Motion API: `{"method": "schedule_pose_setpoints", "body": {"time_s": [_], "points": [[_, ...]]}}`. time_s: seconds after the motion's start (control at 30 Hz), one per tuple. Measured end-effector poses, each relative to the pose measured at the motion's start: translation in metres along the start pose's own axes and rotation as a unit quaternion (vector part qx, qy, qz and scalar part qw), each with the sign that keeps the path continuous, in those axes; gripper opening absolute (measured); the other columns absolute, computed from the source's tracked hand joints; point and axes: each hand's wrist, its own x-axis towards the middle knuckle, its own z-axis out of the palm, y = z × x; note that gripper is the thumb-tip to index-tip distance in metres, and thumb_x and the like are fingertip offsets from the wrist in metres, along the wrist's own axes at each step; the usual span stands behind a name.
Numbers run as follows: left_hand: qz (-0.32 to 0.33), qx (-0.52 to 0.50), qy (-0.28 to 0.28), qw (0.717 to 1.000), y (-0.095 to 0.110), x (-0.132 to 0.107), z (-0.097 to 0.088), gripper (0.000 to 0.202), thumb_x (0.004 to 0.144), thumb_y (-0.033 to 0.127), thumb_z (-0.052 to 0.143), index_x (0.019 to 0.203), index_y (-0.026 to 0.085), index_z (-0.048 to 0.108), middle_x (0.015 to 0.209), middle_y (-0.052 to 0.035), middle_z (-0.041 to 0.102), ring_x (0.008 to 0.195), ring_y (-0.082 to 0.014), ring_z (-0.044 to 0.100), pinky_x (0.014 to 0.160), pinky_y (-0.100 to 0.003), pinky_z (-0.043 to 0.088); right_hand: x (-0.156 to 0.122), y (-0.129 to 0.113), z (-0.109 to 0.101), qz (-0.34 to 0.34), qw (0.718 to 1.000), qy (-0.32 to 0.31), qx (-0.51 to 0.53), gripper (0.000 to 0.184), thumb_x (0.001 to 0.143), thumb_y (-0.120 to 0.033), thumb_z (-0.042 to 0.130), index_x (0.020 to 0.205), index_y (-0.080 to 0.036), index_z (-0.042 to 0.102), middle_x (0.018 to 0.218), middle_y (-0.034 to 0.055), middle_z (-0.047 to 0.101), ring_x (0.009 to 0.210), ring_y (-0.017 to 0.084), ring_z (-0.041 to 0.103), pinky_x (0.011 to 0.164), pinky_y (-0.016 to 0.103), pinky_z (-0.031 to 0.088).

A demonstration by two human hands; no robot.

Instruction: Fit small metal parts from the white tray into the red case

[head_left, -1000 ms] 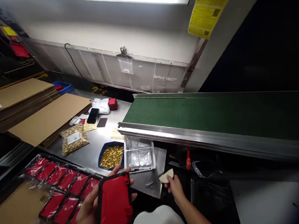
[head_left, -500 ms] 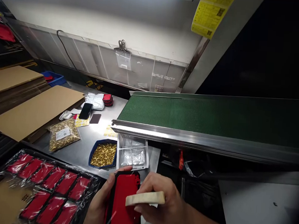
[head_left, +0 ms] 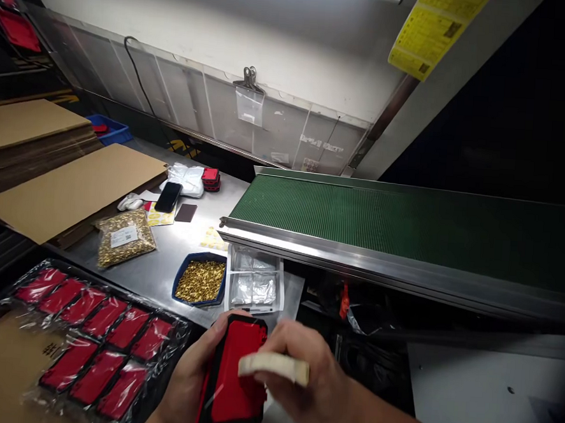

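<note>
1. Down at the near edge of the view, the left hand [head_left: 188,384] is wrapped around the side of a red panel with a black frame [head_left: 234,374], holding it tilted toward the camera, just in front of the table [head_left: 164,274].
2. Pressed against the panel's upper right part is a pale flat block [head_left: 273,367], pinched between thumb and fingers of the right hand [head_left: 310,385].
3. Risks, as I judge them: the panel is held only along one side, so a firm push from the block could twist it out of the left hand; the clear film that seems to lie on its face could wrinkle or lift if the block's edge catches it.
4. The blue tray of small brass parts [head_left: 200,279] sits close beyond the hands; a dropped panel could knock it and scatter the parts.
5. A wrapped sheet of red panels [head_left: 88,333] lies to the left, well clear of the hands.
6. Compared with a second ago, the right hand has come from out by the table's edge, where it held the block apart, onto the panel; half a second ago the block was already there, and it has barely shifted since.
</note>
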Motion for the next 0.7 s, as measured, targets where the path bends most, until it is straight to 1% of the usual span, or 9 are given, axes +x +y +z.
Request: {"method": "schedule_pose_setpoints", "body": {"time_s": [0.1, 0.2, 0.3, 0.37, 0.43, 0.53, 0.57, 0.6, 0.7], "points": [[-0.009, 0.008, 0.008, 1.0, 0.0, -0.001, -0.005, 0.04, 0.081, 0.042, 0.071, 0.112, 0.017, 0.064, 0.087, -0.011, 0.072, 0.066, -0.025, 0.068, 0.058, -0.037, 0.059, 0.003, -0.002, 0.008, 0.008, 1.0, 0.004, -0.008, 0.01, 0.088, -0.026, 0.065, 0.091, -0.017, 0.065, 0.08, 0.0047, 0.065, 0.068, 0.014, 0.06, 0.063, 0.027, 0.046], [-0.002, -0.018, 0.015, 1.0, 0.001, -0.002, -0.008, 0.038, 0.083, 0.036, 0.07, 0.113, 0.015, 0.065, 0.081, -0.0095, 0.072, 0.067, -0.025, 0.069, 0.061, -0.034, 0.06, 0.007, -0.006, 0.015, -0.014, 1.0, 0.016, -0.017, 0.013, 0.087, -0.03, 0.067, 0.09, -0.017, 0.065, 0.08, 0.0051, 0.065, 0.068, 0.015, 0.059, 0.063, 0.028, 0.046], [0.004, -0.05, -0.011, 0.999, 0.005, -0.008, -0.004, 0.047, 0.084, 0.043, 0.068, 0.122, 0.017, 0.061, 0.091, -0.0112, 0.073, 0.074, -0.0277, 0.071, 0.068, -0.04, 0.061, 0.007, -0.008, 0.013, -0.03, 0.994, 0.104, 0.0, 0.009, 0.086, -0.023, 0.068, 0.094, -0.019, 0.066, 0.083, 0.0054, 0.066, 0.072, 0.016, 0.06, 0.065, 0.029, 0.049], [0.001, -0.07, -0.033, 0.997, 0.009, -0.013, -0.001, 0.051, 0.087, 0.048, 0.063, 0.128, 0.02, 0.055, 0.097, -0.0128, 0.073, 0.077, -0.0292, 0.071, 0.068, -0.042, 0.06, 0.002, 0.001, 0.009, -0.006, 0.984, 0.178, 0.029, 0.008, 0.086, -0.024, 0.069, 0.091, -0.019, 0.065, 0.085, 0.0058, 0.065, 0.075, 0.017, 0.061, 0.065, 0.029, 0.049], [-0.002, -0.077, -0.043, 0.996, 0.013, -0.017, -0.001, 0.052, 0.089, 0.051, 0.058, 0.13, 0.018, 0.051, 0.094, -0.0146, 0.073, 0.073, -0.0285, 0.07, 0.065, -0.041, 0.059, -0.005, 0.026, 0.005, 0.072, 0.968, 0.234, 0.057, 0.016, 0.086, -0.032, 0.069, 0.091, -0.018, 0.063, 0.082, 0.0049, 0.062, 0.072, 0.017, 0.059, 0.061, 0.028, 0.048], [0.006, -0.062, -0.076, 0.995, 0.013, -0.018, -0.009, 0.058, 0.09, 0.055, 0.053, 0.131, 0.016, 0.043, 0.095, -0.0177, 0.072, 0.07, -0.0318, 0.07, 0.067, -0.043, 0.057, -0.017, 0.09, 0.006, 0.283, 0.918, 0.268, 0.068, 0.033, 0.084, -0.046, 0.066, 0.096, -0.016, 0.058, 0.073, 0.002, 0.059, 0.061, 0.016, 0.055, 0.051, 0.027, 0.044], [0.008, -0.054, -0.086, 0.995, 0.012, -0.017, -0.012, 0.06, 0.09, 0.056, 0.052, 0.133, 0.016, 0.04, 0.097, -0.0191, 0.071, 0.071, -0.034, 0.07, 0.068, -0.044, 0.056, -0.02, 0.115, 0.009, 0.364, 0.894, 0.259, 0.04, 0.032, 0.084, -0.045, 0.063, 0.094, -0.015, 0.057, 0.07, 0.0013, 0.059, 0.059, 0.016, 0.056, 0.049, 0.026, 0.044], [0.007, -0.047, -0.095, 0.994, 0.01, -0.016, -0.016, 0.061, 0.091, 0.057, 0.051, 0.134, 0.016, 0.038, 0.1, -0.0205, 0.071, 0.073, -0.0359, 0.07, 0.069, -0.044, 0.055, -0.023, 0.139, 0.012, 0.407, 0.878, 0.25, 0.02, 0.026, 0.083, -0.038, 0.063, 0.092, -0.014, 0.057, 0.067, 0.0011, 0.059, 0.055, 0.015, 0.056, 0.046, 0.025, 0.041], [0.01, -0.058, -0.11, 0.992, 0.005, -0.016, -0.024, 0.057, 0.092, 0.053, 0.05, 0.133, 0.015, 0.039, 0.113, -0.022, 0.068, 0.079, -0.0371, 0.07, 0.074, -0.046, 0.055, -0.028, 0.201, 0.019, 0.482, 0.846, 0.223, -0.035, 0.017, 0.08, -0.027, 0.068, 0.082, -0.013, 0.058, 0.058, -0.002, 0.056, 0.047, 0.014, 0.054, 0.043, 0.024, 0.041]]}}
